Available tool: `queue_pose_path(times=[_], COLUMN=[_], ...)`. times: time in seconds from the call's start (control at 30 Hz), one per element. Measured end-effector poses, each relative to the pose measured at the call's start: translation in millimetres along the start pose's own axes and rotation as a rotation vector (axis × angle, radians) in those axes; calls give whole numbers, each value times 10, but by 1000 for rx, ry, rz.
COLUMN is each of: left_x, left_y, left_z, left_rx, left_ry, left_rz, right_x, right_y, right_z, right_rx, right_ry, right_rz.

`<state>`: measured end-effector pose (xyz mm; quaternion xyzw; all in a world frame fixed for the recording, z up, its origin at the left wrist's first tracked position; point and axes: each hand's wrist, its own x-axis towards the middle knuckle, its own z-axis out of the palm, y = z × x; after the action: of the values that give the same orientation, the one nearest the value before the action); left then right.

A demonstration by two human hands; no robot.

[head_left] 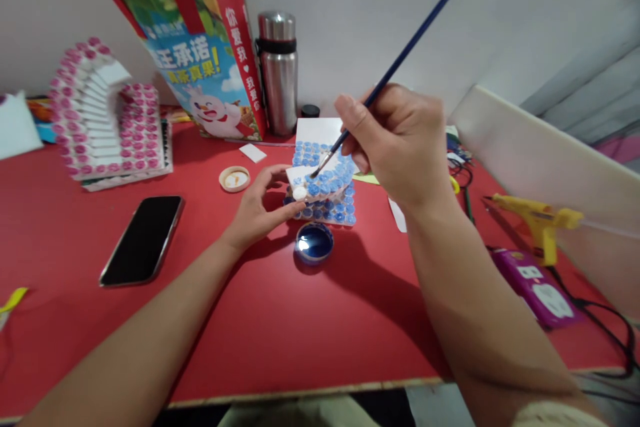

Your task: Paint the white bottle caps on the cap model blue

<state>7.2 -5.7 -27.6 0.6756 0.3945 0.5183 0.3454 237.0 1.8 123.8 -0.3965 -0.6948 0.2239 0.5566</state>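
My right hand (395, 140) pinches a long blue-handled paintbrush (400, 57), its tip touching the white model (325, 173) with rows of blue-painted caps. My left hand (260, 207) grips the near left corner of that model, thumb and fingers closed on its edge beside an unpainted white cap. A small round dish of blue paint (314, 242) sits on the red table (280, 320) just in front of the model.
A black phone (143, 239) lies at the left. A pink-capped stepped model (107, 117) stands at the back left, beside a printed red bag (205, 47) and a steel flask (278, 73). A yellow glue gun (537, 220), cables and a purple pack lie right. A small lid (235, 178) rests near the model.
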Motion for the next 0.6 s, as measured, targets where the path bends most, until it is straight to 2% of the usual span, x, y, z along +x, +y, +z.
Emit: queue_pose_path(times=[0.17, 0.37, 0.5, 0.6], left_x=[-6, -6, -5, -2], left_y=[-17, -25, 2, 29], left_z=[2, 3, 17, 22], left_rx=[-10, -21, -17, -11], left_ry=[10, 6, 18, 12], left_rz=[7, 5, 9, 6], right_x=[-18, -28, -13, -20], right_y=[-88, -108, -123, -128], right_z=[-31, -20, 37, 72], right_rx=[81, 217, 433, 485], right_ry=[12, 17, -52, -78], right_rz=[26, 121, 182, 212])
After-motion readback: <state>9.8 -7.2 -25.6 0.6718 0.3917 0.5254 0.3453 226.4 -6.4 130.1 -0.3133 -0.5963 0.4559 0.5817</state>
